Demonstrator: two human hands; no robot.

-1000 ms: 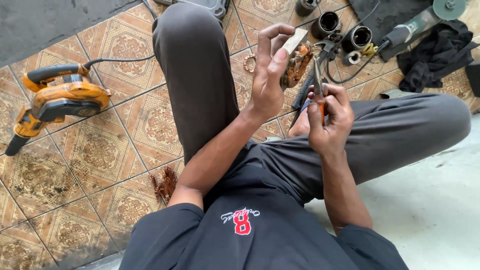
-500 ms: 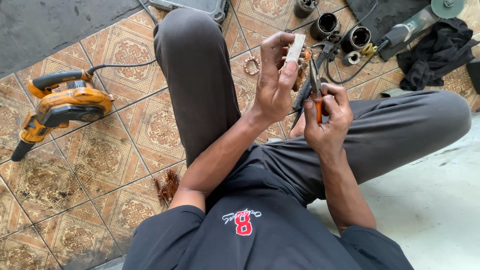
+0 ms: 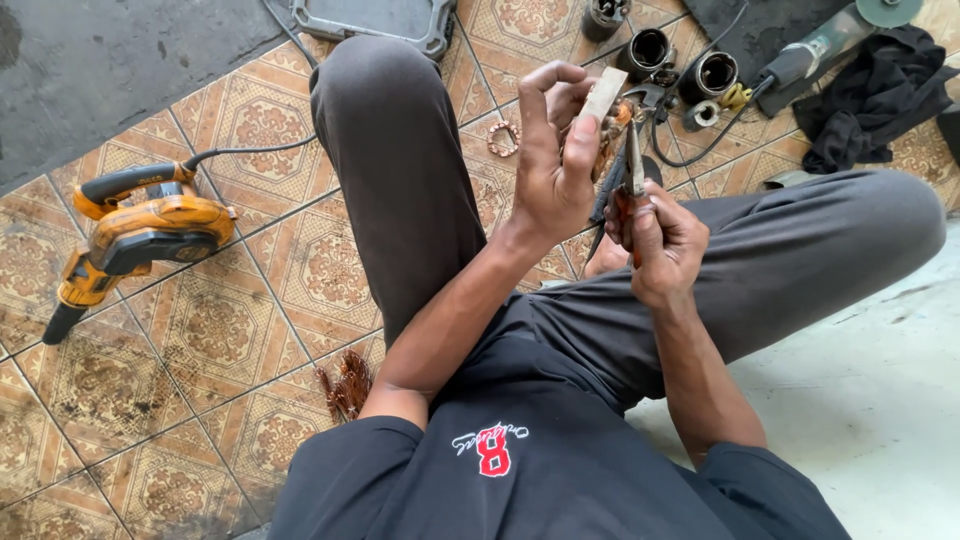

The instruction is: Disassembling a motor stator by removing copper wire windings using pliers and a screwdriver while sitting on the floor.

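Pliers sit in our right hand, fingers wrapped tight around the handles, metal nose pointing up and away from the knuckles. The orange grip shows just under the thumb. Nose tip reaches toward the small pale flat strip, which our left hand pinches between thumb and forefinger, fingertips closed on its lower end, the rest of the strip standing clear above them. Remaining left fingers curl loosely behind. We cannot tell whether the plier nose actually touches the strip; they are just beside each other.

Both hands are raised over our lap, between the bent knees in grey trousers.

Beyond the fingertips, on the patterned floor tiles: a rusty, copper-wound part partly hidden behind the left fingers, a small coppery ring to the left of the left hand, and dark cylindrical housings further out. An angle grinder with cable lies past the right hand, beside a heap of black cloth.

Well off to the left of the left wrist lies an orange corded blower. Under the left elbow, a tuft of copper wire strands on the tiles.
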